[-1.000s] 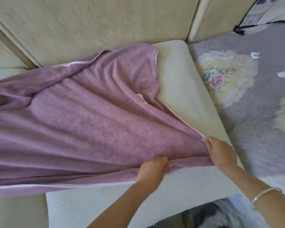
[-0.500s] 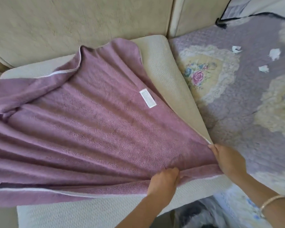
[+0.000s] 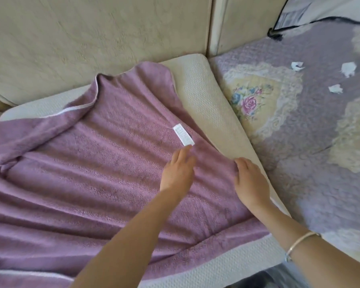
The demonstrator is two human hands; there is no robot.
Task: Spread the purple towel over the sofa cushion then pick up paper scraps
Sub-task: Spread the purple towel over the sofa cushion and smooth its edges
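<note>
Your left hand (image 3: 178,171) lies flat on the purple towel (image 3: 96,173), fingers stretched out and gripping nothing, the fingertips just below the white label (image 3: 183,135) sewn into the cloth. Your right hand (image 3: 250,181) rests at the towel's right edge with its fingers curled down onto the fabric; whether they pinch the edge or only press on it cannot be told from this angle. A thin bracelet (image 3: 299,242) circles your right wrist. The towel covers most of the cream sofa cushion (image 3: 212,104) but lies in long ridges, and its far left corner is folded back on itself, showing a white hem. A strip of bare cushion shows along the right side and at the near edge. Behind it stands the beige sofa back (image 3: 92,42). To the right, on the lilac quilted cover (image 3: 320,154) with a rose print, three white paper scraps (image 3: 348,69) lie near one another, well apart from both of your hands.
</note>
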